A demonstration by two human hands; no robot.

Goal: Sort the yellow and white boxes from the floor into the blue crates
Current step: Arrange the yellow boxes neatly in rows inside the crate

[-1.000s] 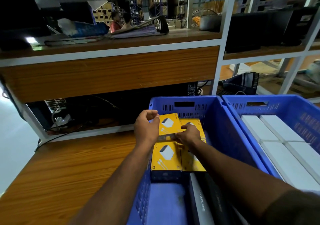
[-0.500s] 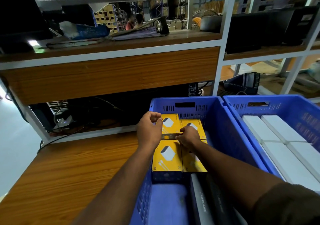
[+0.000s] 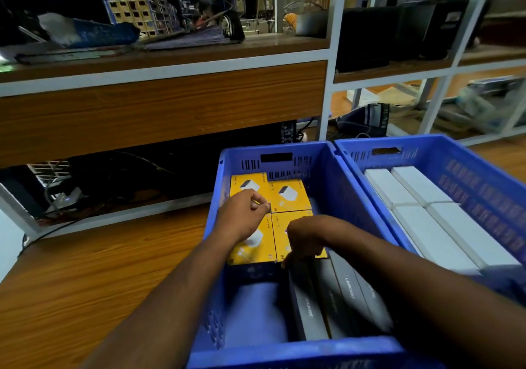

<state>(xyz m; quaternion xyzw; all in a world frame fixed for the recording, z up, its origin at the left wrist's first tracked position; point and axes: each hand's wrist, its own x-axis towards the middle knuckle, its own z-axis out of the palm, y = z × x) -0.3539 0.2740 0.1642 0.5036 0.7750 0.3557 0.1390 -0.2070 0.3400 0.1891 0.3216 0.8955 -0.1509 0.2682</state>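
Four yellow boxes (image 3: 290, 198) are lying flat at 12 o'clock in the left blue crate (image 3: 336, 186). They are looking light, stiff and smooth, so holding their edges seems best. The left hand (image 3: 242, 217) is resting curled on them, holding nothing. The right hand (image 3: 306, 237) is curling over one box's near edge.

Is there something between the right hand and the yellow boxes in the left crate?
Nothing visible is between them. The right hand already lies on the near-right yellow box in the left crate; the grey boxes lie nearer the person, not between.
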